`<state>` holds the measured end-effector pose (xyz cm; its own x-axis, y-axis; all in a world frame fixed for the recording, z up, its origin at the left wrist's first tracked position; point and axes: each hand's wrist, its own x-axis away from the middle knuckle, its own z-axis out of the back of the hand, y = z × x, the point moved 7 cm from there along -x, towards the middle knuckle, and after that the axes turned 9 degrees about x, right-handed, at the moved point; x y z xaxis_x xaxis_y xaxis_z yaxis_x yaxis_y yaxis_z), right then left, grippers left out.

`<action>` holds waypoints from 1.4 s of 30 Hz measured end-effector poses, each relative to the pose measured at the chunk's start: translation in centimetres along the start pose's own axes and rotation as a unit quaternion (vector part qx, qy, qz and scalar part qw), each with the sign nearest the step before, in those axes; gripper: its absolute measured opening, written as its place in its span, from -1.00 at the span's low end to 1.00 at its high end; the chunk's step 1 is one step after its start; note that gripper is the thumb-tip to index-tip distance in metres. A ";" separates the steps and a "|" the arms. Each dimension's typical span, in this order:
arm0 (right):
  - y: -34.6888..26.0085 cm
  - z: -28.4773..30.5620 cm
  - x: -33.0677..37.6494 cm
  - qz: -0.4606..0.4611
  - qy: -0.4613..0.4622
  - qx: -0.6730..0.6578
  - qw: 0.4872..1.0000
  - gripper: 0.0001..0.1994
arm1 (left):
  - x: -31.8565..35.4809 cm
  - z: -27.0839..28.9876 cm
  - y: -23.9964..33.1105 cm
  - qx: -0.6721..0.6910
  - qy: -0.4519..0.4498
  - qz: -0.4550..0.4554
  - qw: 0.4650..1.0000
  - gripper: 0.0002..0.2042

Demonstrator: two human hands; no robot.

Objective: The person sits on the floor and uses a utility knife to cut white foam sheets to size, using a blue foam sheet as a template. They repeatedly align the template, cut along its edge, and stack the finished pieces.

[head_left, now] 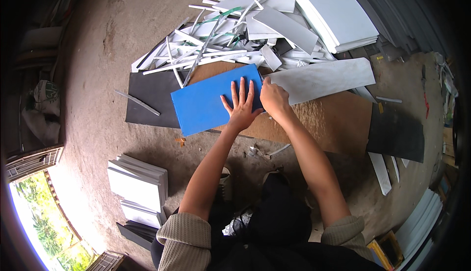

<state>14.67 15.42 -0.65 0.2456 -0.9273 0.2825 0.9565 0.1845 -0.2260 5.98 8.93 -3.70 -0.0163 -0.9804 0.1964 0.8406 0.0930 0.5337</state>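
A blue rectangular panel (pixel 206 104) lies on a brown board (pixel 333 123) on the concrete floor. My left hand (pixel 240 106) presses flat on the panel's right end, fingers spread. My right hand (pixel 273 98) is closed at the panel's right edge, right where a long grey-white sheet (pixel 324 78) begins; whether it grips a tool is hidden by the fist.
A heap of white and grey offcut strips (pixel 230 30) lies behind the panel. A dark sheet (pixel 149 99) sits under the panel's left end, and another dark sheet (pixel 395 133) at the right. Stacked white panels (pixel 140 185) stand at my left; large white sheets (pixel 333 11) lie at the back.
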 end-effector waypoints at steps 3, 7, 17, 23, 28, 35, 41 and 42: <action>0.0 -0.1 -0.1 -0.003 -0.021 -0.027 0.999 -0.78 | 0.0 -0.1 0.1 -0.001 -0.002 0.000 1.000 -0.11; 0.1 -0.7 -0.4 -0.010 -0.057 -0.030 0.998 -0.76 | -0.1 -0.1 0.1 0.001 0.009 -0.003 1.000 -0.10; 2.6 -2.8 9.3 -0.044 -0.121 -0.007 0.992 -0.74 | -0.2 -0.1 -0.1 -0.005 -0.007 0.018 1.000 -0.09; 4.5 -3.5 11.1 -0.025 -0.140 -0.006 0.990 -0.74 | -0.6 -0.1 0.0 -0.002 -0.002 0.006 1.000 -0.06; 5.6 1.2 10.5 -0.031 -0.054 -0.034 0.997 -0.80 | 0.7 0.9 1.5 -0.072 0.045 -0.008 0.996 0.03; 5.5 1.5 4.8 -0.065 0.108 -0.062 0.990 -0.79 | 1.0 2.2 2.2 -0.161 0.035 -0.063 0.984 -0.01; 7.7 1.8 4.1 -0.105 0.144 0.091 0.980 -0.75 | 5.2 6.4 -2.4 -0.144 0.009 -0.069 0.987 -0.02; 7.6 2.7 4.3 -0.133 0.100 0.079 0.983 -0.77 | 6.3 7.3 -4.1 -0.151 0.029 -0.036 0.987 -0.03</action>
<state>23.39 13.70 1.39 -0.0368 -0.9921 0.1199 0.9991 -0.0391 -0.0175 -1.52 3.58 1.32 -0.0588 -0.9917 0.1141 0.9617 -0.0257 0.2728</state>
